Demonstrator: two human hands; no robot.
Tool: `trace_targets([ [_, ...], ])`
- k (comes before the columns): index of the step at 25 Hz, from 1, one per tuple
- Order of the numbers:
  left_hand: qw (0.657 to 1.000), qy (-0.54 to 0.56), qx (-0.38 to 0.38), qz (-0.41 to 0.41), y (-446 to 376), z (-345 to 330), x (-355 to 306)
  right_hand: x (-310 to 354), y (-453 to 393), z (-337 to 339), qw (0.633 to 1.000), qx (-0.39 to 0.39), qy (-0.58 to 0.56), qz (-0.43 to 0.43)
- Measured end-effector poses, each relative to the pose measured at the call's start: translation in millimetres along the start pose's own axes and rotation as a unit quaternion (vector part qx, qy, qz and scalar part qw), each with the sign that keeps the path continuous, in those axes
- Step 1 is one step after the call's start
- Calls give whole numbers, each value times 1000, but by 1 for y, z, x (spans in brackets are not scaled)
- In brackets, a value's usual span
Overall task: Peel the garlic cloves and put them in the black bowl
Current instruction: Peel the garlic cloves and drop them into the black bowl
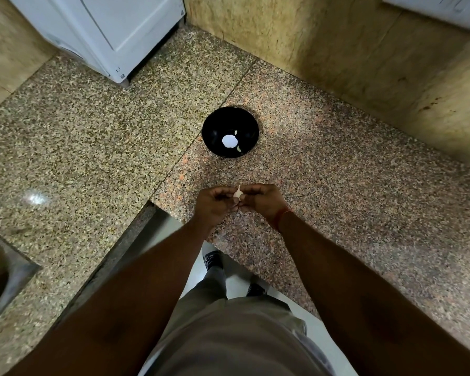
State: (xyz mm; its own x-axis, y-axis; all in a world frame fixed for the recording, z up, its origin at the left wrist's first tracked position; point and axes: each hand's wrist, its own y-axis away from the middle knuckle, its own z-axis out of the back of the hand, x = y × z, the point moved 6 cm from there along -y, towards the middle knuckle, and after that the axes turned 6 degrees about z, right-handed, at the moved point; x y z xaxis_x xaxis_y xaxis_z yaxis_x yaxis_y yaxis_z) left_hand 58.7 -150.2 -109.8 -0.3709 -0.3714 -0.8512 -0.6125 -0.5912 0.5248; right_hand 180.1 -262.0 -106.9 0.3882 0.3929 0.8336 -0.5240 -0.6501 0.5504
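Left hand (pixel 215 203) and right hand (pixel 261 202) together near, both pinching one small garlic clove (pixel 238 193), with black bowl (pixel 209 137) farther away on counter (pixel 337 185).

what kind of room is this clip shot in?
Most likely a home kitchen. Speckled granite counter running round a corner, the edge of a metal sink at the left, a white appliance standing on the counter. Both hands hold a garlic clove near a black bowl.
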Motion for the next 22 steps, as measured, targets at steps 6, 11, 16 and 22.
trace_targets([
  [6, 1000, 7, -3, 8, -2, 2, 5, -3, 1, 1, 999, 1, -37, 7],
  [11, 999, -20, -24, 19, -4, 3, 6, -3, 1, 0, 999, 0, -54, -9],
  [16, 999, -3, -20, 35, -4, -1, 2, -3, 1, 4, 999, 1, -42, 5],
  [22, 994, 29, -39, 95, -3, -7, -1, 15, 3, 5, 985, -17, 129, 109],
])
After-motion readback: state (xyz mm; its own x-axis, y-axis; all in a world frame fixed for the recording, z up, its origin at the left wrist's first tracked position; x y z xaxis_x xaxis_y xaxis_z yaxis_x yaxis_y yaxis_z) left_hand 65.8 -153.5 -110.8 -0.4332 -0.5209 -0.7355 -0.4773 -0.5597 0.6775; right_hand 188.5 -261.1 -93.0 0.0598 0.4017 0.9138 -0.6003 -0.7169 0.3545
